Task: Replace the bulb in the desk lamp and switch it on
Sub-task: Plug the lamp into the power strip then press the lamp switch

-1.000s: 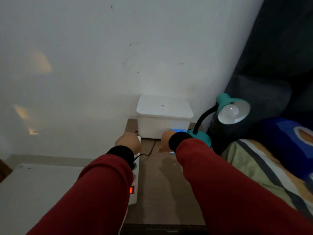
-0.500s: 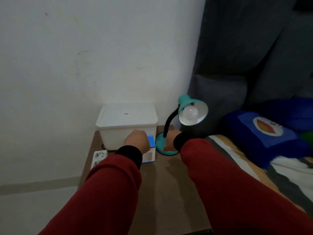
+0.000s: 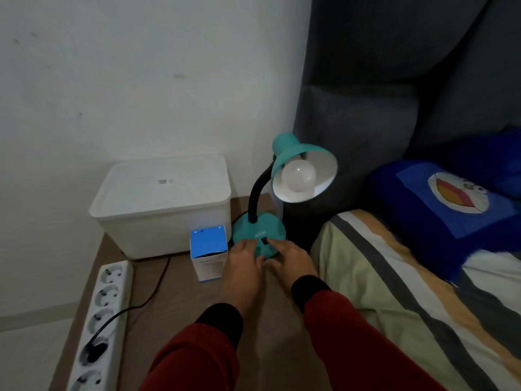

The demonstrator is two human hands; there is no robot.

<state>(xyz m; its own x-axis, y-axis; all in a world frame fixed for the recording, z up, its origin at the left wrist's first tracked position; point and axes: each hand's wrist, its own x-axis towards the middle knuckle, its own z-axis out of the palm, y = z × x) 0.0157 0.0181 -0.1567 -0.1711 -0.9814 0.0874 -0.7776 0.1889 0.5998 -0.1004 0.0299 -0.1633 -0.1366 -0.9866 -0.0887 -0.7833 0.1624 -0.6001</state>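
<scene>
A teal desk lamp point(image 3: 259, 231) stands on the brown bedside table point(image 3: 158, 314), its shade tilted toward me with an unlit white bulb point(image 3: 298, 176) inside. A black switch point(image 3: 264, 240) sits on the front of the round base. My left hand point(image 3: 242, 270) rests its fingers on the left front rim of the base. My right hand point(image 3: 290, 259) lies on the right front rim, fingertips next to the switch. Neither hand holds anything. A blue and white bulb box point(image 3: 208, 253) stands just left of my left hand.
A white lidded plastic box point(image 3: 162, 204) stands against the wall behind the bulb box. A white power strip point(image 3: 98, 320) runs along the table's left edge with a black plug in it. A bed with striped sheet point(image 3: 394, 277) and blue pillow point(image 3: 439, 204) lies right.
My left hand has left the bulb box and come right onto the lamp base beside my right hand. My view has swung right and closer to the lamp.
</scene>
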